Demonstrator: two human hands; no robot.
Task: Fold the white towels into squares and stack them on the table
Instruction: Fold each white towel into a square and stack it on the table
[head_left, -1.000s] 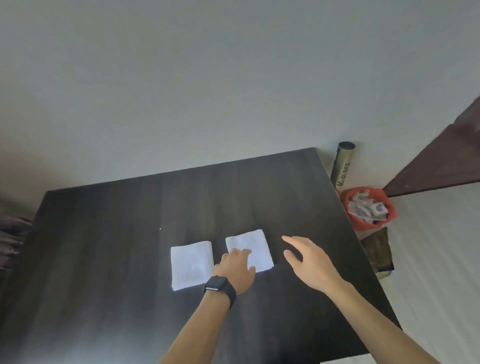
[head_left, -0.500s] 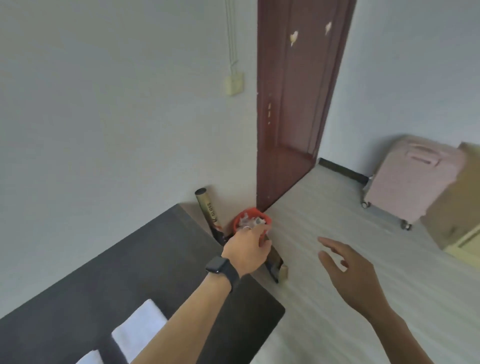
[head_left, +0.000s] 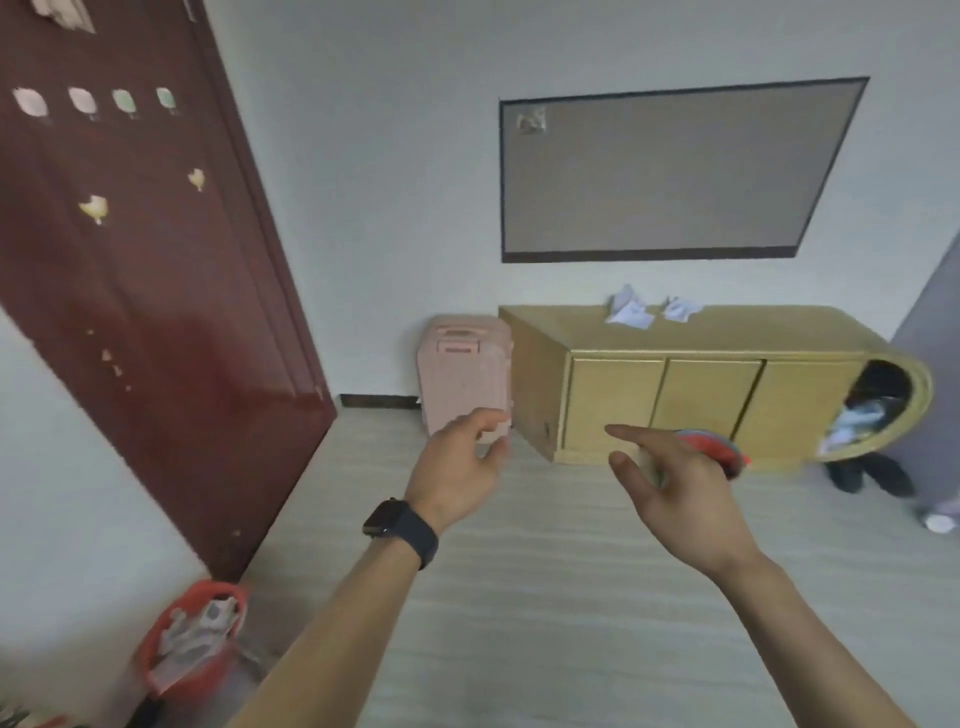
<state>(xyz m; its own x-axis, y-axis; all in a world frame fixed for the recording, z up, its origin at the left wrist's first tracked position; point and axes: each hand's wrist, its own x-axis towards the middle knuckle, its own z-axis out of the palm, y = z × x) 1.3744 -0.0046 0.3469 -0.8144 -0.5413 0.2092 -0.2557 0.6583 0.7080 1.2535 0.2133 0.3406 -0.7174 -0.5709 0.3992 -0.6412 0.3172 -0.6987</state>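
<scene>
Standing at lower left by the wall: red plastic bin w/ crumpled white paper inside. Above it, a tall dark red-brown wooden door w/ small pale stickers on it.

Centre-left: left grip raised over the pale wood-look floor, fingers loosely curled, thumb apart from them, nothing in it. Black smartwatch on that wrist. Behind it, a pink hard-shell suitcase upright against the wall, just beside the long yellow wooden cabinet.

On the cabinet top, approx. mid-length: two crumpled white towels, near each other, unfolded. On the wall above, a grey black-framed board.

Centre-right: right grip also up in the air, index finger out straight, thumb spread, holding nothing. A blurred red-rimmed round thing shows behind its fingers; can't tell if they touch.

Far right: cabinet's rounded open end w/ clothes stuffed in, dark shoes on the floor below.
</scene>
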